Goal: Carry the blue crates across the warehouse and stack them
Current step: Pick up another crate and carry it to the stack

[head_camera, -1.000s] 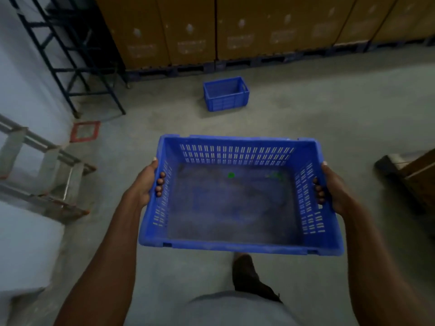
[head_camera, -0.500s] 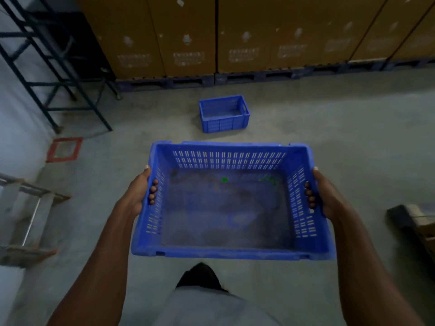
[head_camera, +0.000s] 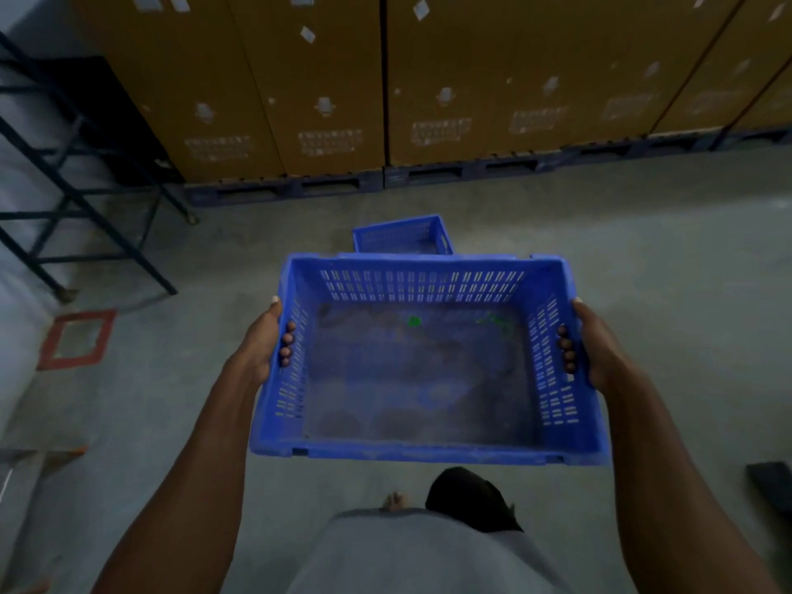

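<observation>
Floor crate (head_camera: 402,237) now nearer; fingers (head_camera: 286,350) of both hands clamp carried crate (head_camera: 428,454)

A carried crate (head_camera: 428,366) sits centre; at twelve o'clock a second crate (head_camera: 400,235) stands on the floor (head_camera: 643,259), seemingly before stacked boxes (head_camera: 514,79); shelving (head_camera: 64,186) at ten.

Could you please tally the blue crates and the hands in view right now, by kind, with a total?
Blue crates: 2, the carried crate and the floor crate partly hidden behind it.
Hands: 2, the left hand and the right hand, each gripping a side wall of the carried crate.
Total: 4
</observation>
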The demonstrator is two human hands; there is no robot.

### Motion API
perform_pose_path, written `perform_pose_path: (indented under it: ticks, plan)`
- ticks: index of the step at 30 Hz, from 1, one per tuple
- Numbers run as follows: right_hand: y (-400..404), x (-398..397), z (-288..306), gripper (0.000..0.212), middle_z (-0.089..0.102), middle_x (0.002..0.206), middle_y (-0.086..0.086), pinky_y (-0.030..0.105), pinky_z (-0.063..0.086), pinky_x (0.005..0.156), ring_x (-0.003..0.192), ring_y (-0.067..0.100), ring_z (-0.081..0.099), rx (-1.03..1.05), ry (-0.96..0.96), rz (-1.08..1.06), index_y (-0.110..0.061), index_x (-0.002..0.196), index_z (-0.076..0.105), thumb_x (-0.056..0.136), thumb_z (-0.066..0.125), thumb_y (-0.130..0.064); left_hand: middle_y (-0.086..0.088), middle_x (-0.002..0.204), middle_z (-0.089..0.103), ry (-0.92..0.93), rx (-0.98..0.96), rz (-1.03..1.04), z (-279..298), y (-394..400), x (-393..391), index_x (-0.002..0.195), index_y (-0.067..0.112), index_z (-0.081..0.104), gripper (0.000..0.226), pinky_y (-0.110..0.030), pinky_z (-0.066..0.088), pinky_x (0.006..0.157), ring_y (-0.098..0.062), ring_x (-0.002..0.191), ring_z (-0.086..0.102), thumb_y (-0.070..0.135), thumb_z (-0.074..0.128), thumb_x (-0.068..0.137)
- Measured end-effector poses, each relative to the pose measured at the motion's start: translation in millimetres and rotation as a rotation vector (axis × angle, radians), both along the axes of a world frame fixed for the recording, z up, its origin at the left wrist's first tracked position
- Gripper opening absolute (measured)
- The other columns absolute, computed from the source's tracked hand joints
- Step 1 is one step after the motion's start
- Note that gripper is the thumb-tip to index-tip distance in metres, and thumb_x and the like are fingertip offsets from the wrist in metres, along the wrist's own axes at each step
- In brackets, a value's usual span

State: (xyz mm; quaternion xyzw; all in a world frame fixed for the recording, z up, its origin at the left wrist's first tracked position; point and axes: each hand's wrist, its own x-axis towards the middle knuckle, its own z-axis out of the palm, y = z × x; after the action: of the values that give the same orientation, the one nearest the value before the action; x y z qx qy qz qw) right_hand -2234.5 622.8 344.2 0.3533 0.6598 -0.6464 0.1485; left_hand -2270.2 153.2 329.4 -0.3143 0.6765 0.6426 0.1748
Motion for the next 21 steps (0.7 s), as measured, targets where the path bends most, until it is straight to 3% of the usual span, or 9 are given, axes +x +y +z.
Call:
perform_pose_path:
  ticks: [9, 21]
  plan:
    - [46, -227, -27, 0.053, 0.035, 0.053, -0.001, 0.021, 0.025, 0.036, 0.039, 0.013, 0.029, -0.033, -0.048, 0.065, -0.020, 0.071, 0.042, 0.094, 0.035, -0.067, 0.004, 0.049, 0.036, -0.024, -0.017, 0.071, -22, 41, -199, 0.073, 0.020, 0.044, 0.058, -0.019, 0.027, 0.038, -0.012, 0.034, 0.029, 0.069, 0.028, 0.099]
    - [80, -498, -71, 0.053, 0.035, 0.053, 0.001, 0.024, 0.027, 0.038, 0.042, 0.016, 0.029, 0.007, -0.091, 0.180, -0.020, 0.071, 0.042, 0.094, 0.037, -0.067, 0.003, 0.050, 0.038, -0.107, 0.020, 0.241, -68, 80, -394, 0.074, 0.019, 0.046, 0.058, -0.023, 0.028, 0.042, -0.014, 0.038, 0.031, 0.069, 0.030, 0.099]
